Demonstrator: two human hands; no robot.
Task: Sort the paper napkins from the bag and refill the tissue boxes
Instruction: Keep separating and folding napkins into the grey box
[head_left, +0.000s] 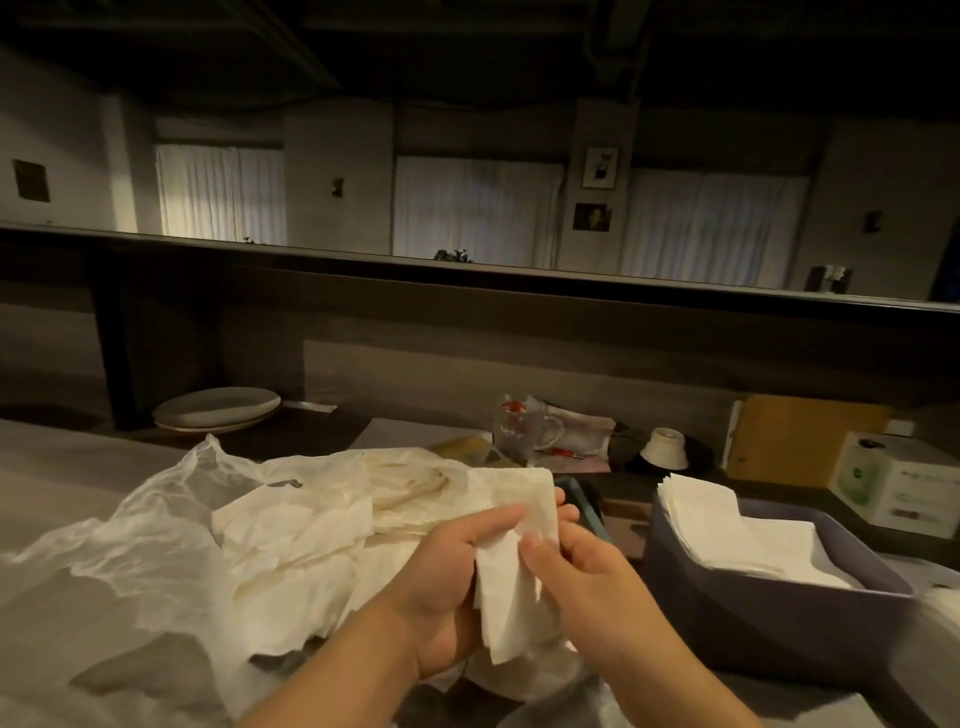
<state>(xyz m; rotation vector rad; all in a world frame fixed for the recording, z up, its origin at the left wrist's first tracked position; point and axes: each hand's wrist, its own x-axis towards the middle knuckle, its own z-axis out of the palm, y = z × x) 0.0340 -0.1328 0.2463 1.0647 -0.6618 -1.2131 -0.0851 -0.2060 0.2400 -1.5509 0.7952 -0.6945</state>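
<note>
Both hands are on the same folded white napkin (511, 587) here, held up just above the heap of loose napkins (306, 540) that's spilling out of the crinkly clear plastic bag (130, 525). The left hand (452, 587) has its fingers curled round the napkin's left edge with the thumb lying across the top, and the right hand (587, 577) pinches the right edge, thumb in front and fingertips poking out behind the paper, so both grips are closed tight on the napkin, not loose. I'll use the bag as the landmark: it's spread flat over the grey counter (57, 483), and the napkin heap sits on its right half, some of the sheets looking yellowish and crumpled. Right of the bag, near but apart from it, is a grey-purple bin (769, 613) with a neat stack of white napkins (727, 525) inside, leaning against its far wall. Beyond that bin is a white tissue box (893, 483) with a green logo, and a brown cardboard piece (800, 436) behind it. Behind the bag there's a glass mug (524, 426), a small white upside-down bowl (665, 447) to the mug's right, and off to the back left a couple of stacked pale plates (215, 408). Something teal pokes out just behind the hands, can't tell what it is.
</note>
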